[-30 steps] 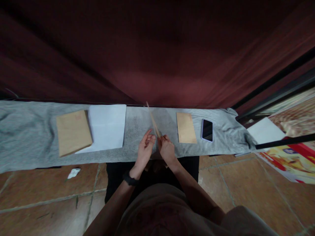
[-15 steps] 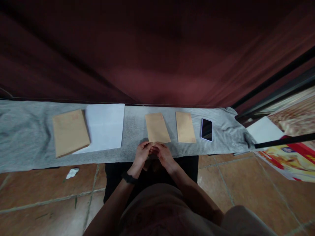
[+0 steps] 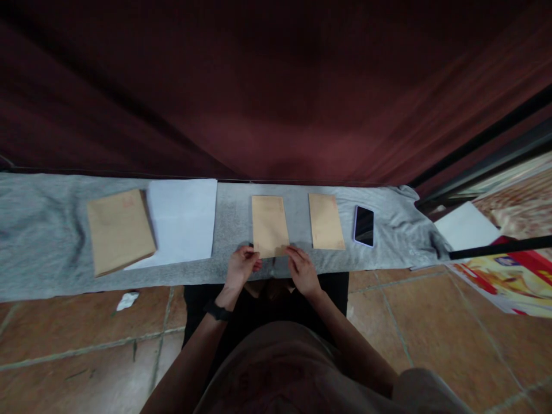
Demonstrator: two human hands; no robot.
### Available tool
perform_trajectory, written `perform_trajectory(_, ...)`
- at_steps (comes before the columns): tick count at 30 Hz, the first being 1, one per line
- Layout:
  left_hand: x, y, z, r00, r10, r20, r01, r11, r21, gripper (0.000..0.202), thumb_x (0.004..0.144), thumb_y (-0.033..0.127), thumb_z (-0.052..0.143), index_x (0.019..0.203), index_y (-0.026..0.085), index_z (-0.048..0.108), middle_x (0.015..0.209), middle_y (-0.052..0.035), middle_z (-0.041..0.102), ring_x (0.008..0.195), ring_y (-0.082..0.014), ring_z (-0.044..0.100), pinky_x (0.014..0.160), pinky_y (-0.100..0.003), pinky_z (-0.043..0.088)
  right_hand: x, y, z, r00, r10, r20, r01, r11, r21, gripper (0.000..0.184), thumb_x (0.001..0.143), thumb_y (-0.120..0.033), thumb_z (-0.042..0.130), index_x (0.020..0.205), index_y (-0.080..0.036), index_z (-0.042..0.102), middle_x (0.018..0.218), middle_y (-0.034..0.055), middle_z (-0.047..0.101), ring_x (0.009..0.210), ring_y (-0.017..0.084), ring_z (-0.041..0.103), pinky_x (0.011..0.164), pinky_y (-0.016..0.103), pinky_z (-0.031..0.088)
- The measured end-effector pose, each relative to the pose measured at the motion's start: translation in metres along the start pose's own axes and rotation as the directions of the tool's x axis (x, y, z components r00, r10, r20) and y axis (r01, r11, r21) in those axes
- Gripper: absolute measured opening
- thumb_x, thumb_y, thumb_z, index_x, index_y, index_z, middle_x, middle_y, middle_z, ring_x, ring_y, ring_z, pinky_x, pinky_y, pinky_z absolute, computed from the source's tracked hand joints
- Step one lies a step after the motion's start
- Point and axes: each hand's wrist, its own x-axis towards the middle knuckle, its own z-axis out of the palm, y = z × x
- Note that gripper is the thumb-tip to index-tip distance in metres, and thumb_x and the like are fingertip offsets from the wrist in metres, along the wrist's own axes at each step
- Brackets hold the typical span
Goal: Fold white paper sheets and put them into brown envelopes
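A brown paper envelope [image 3: 269,225] lies in front of me on the grey cloth, its near edge between my hands. My left hand [image 3: 241,267] has its thumb and fingers closed on the near left corner. At the near right corner my right hand [image 3: 303,271] pinches the paper with its fingertips. Another brown envelope [image 3: 326,221] rests flat to the right, apart from my hands. Whatever is inside either envelope is hidden.
Grey cloth [image 3: 233,230] covers the narrow table. On the left, a stack of brown envelopes [image 3: 121,230] partly overlaps white paper sheets [image 3: 183,218]. A phone [image 3: 364,226] lies at the right. Beyond the table hangs a dark red curtain [image 3: 267,103]. Crumpled white paper [image 3: 127,301] lies on the tiled floor.
My hands have moved apart from the middle of the near edge to its two corners. The middle envelope has turned straighter and shifted slightly left.
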Motion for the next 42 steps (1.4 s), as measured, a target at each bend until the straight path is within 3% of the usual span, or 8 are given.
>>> perform_trajectory(5, -0.002, 0.001, 0.002, 1.0, 0.026, -0.016, -0.024, 0.995, 0.1, 0.023, 0.079, 0.038, 0.071, 0.093, 0.024, 0.057, 0.058, 0.004, 0.064, 0.049, -0.0187, 0.064, 0.051, -0.03, 0.051, -0.003, 0.011, -0.004, 0.977, -0.152, 0.149, 0.196, 0.917, -0.348, 0.046, 0.106, -0.022, 0.044, 0.151, -0.021, 0.054, 0.157, 0.0081, 0.053, 0.145, 0.023, 0.049, 0.125, 0.046, 0.034)
perform_trajectory(9, -0.009, 0.005, -0.003, 0.964, 0.245, -0.108, -0.148, 0.824, 0.547, 0.026, 0.087, 0.036, 0.064, 0.109, 0.024, 0.062, 0.067, -0.0006, 0.068, 0.06, -0.0238, 0.069, 0.06, -0.033, 0.052, -0.006, 0.012, 0.0, 0.977, -0.151, 0.15, 0.2, 0.898, -0.393, 0.047, 0.108, -0.027, 0.044, 0.154, -0.02, 0.05, 0.159, 0.0081, 0.05, 0.147, 0.024, 0.047, 0.127, 0.047, 0.03)
perform_trajectory(12, -0.009, 0.015, -0.003, 0.882, 0.466, -0.074, -0.246, 0.587, 0.771, 0.026, 0.096, 0.042, 0.053, 0.106, 0.023, 0.068, 0.087, -0.0084, 0.075, 0.084, -0.0275, 0.073, 0.078, -0.037, 0.055, -0.006, 0.012, 0.002, 0.978, -0.159, 0.137, 0.202, 0.894, -0.401, 0.048, 0.107, -0.028, 0.045, 0.155, -0.022, 0.048, 0.159, 0.0074, 0.05, 0.147, 0.024, 0.048, 0.127, 0.046, 0.03)
perform_trajectory(17, 0.037, 0.053, 0.017, 0.637, 0.699, 0.324, -0.642, 0.25, 0.725, 0.046, 0.103, 0.035, 0.038, 0.14, 0.017, 0.059, 0.145, -0.0137, 0.062, 0.139, -0.028, 0.053, 0.119, -0.044, 0.04, -0.004, 0.012, 0.003, 0.98, -0.168, 0.11, 0.198, 0.894, -0.401, 0.049, 0.106, -0.027, 0.047, 0.154, -0.022, 0.051, 0.156, 0.0082, 0.054, 0.144, 0.024, 0.051, 0.126, 0.047, 0.032)
perform_trajectory(19, 0.07, 0.069, 0.027, 0.592, 0.684, 0.426, -0.704, 0.181, 0.687, 0.054, 0.103, 0.035, 0.038, 0.15, 0.013, 0.05, 0.161, -0.0137, 0.047, 0.153, -0.027, 0.036, 0.127, -0.045, 0.029, -0.004, 0.012, 0.003, 0.98, -0.168, 0.109, 0.198, 0.897, -0.394, 0.048, 0.106, -0.027, 0.048, 0.153, -0.021, 0.051, 0.156, 0.0083, 0.055, 0.144, 0.024, 0.051, 0.125, 0.047, 0.032)
perform_trajectory(26, 0.153, 0.094, 0.044, 0.612, 0.527, 0.59, -0.738, 0.11, 0.666, 0.06, 0.101, 0.042, 0.041, 0.156, 0.019, 0.046, 0.166, -0.0092, 0.041, 0.157, -0.0248, 0.029, 0.13, -0.046, 0.016, -0.005, 0.013, 0.005, 0.978, -0.181, 0.1, 0.206, 0.9, -0.384, 0.048, 0.105, -0.027, 0.047, 0.152, -0.02, 0.052, 0.156, 0.0083, 0.054, 0.144, 0.024, 0.05, 0.125, 0.046, 0.032)
perform_trajectory(35, 0.152, 0.079, 0.041, 0.531, 0.506, 0.68, -0.81, 0.066, 0.583, 0.057, 0.103, 0.042, 0.037, 0.157, 0.024, 0.045, 0.166, -0.0044, 0.04, 0.158, -0.0209, 0.027, 0.131, -0.043, 0.009, -0.004, 0.012, 0.007, 0.979, -0.188, 0.072, 0.201, 0.899, -0.388, 0.047, 0.103, -0.025, 0.047, 0.15, -0.02, 0.054, 0.154, 0.008, 0.056, 0.142, 0.024, 0.053, 0.124, 0.045, 0.031)
perform_trajectory(42, 0.133, 0.061, 0.044, 0.469, 0.493, 0.733, -0.824, -0.054, 0.564, 0.06, 0.107, 0.044, 0.031, 0.158, 0.015, 0.041, 0.168, -0.0106, 0.036, 0.158, -0.0193, 0.026, 0.131, -0.038, 0.013, -0.005, 0.019, 0.011, 0.971, -0.235, 0.051, 0.237, 0.896, -0.377, 0.046, 0.104, -0.025, 0.047, 0.149, -0.016, 0.053, 0.152, 0.0101, 0.058, 0.144, 0.024, 0.05, 0.126, 0.046, 0.029)
